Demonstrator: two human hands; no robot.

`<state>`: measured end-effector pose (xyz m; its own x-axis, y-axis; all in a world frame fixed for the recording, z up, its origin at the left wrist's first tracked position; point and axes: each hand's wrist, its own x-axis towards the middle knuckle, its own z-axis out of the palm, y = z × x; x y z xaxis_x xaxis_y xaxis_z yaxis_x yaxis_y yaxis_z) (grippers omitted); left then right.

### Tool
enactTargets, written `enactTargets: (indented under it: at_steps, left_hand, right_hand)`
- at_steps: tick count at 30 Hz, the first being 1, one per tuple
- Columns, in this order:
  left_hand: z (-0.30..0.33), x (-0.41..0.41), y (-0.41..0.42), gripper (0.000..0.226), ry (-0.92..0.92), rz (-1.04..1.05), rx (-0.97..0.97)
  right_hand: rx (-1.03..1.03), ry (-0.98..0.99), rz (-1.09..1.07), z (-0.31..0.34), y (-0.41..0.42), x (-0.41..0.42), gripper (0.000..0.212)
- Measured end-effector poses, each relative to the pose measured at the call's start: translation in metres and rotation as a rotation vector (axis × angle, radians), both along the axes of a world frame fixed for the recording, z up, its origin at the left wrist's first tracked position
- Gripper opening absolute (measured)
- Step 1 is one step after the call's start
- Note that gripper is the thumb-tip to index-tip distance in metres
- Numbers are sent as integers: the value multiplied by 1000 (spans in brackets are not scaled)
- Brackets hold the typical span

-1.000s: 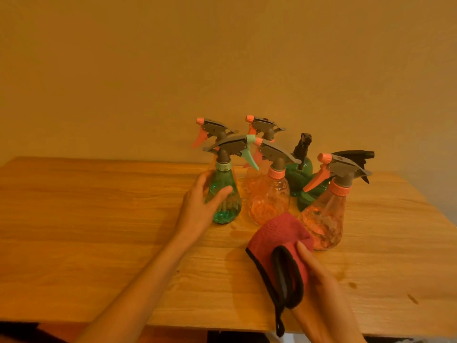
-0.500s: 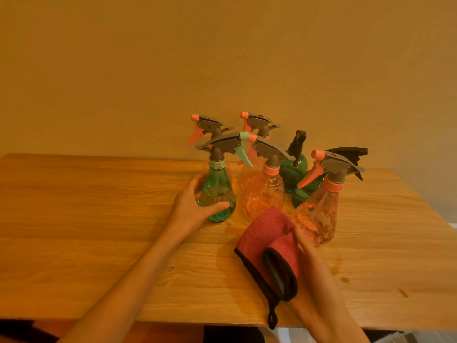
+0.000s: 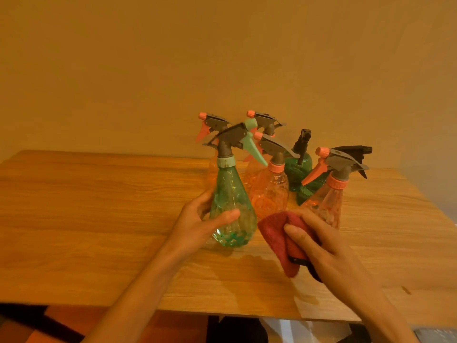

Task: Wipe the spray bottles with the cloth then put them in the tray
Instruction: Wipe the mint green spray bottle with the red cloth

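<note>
A plain wall (image 3: 222, 58) fills the upper half of the view, and below it a wooden table (image 3: 86, 219) with a light grain runs across the frame to its near edge.

Toward the back of the table stands a cluster of spray bottles. Two orange bottles with grey heads and orange nozzle tips stand at the rear: the rear left orange bottle (image 3: 212, 169) is mostly hidden, and the rear middle orange bottle (image 3: 265, 121) shows its head above the others. In front of them stands the centre orange bottle (image 3: 270, 191), upright. To its right are two dark green bottles with black heads, the round dark green bottle (image 3: 298, 169) and, further right, the dark green bottle with the black trigger (image 3: 353, 152), partly hidden. Nearest on the right is the right orange bottle (image 3: 326, 204), upright.

The teal bottle (image 3: 231, 206) is at the front left of the group, tilted slightly, its base at or just above the table; I cannot tell whether it touches. The left hand (image 3: 197, 224) grips its lower body, thumb across the front and fingers behind.

The right hand (image 3: 319, 243) clutches a red cloth (image 3: 277, 233), folded with a dark edge showing, just right of the teal bottle and in front of the right orange bottle.
</note>
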<state>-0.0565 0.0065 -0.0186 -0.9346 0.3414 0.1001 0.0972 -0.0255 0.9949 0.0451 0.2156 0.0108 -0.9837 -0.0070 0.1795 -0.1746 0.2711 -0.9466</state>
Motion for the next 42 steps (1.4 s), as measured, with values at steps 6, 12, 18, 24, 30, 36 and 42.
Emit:
enactTargets:
  at_steps: [6,12,18,24,30,36,42]
  left_hand:
    - [13,14,4,89,-131,-128,200]
    - [17,25,12,102,-224,-127,338]
    - [17,36,22,46,-304,-141,427]
    - [22,40,23,41,-244,-166,453]
    - [23,40,21,44,-220,-131,453]
    - [28,42,19,46,-110,-134,389]
    - [27,40,21,59,68,-56,280]
  right_hand:
    - [51,121,63,15,-4,-7,17]
    - [95,542,-289,9,-28,-12,23]
    - [249,693,-466,-13,-45,-4,30]
    - [518,714,-390,-27,-51,6,43]
    - [521,707,-353,-25,-55,4,41]
    - [409,684,-400,-3,-56,-23,41]
    - [403,660,-400,-18,-54,-12,42]
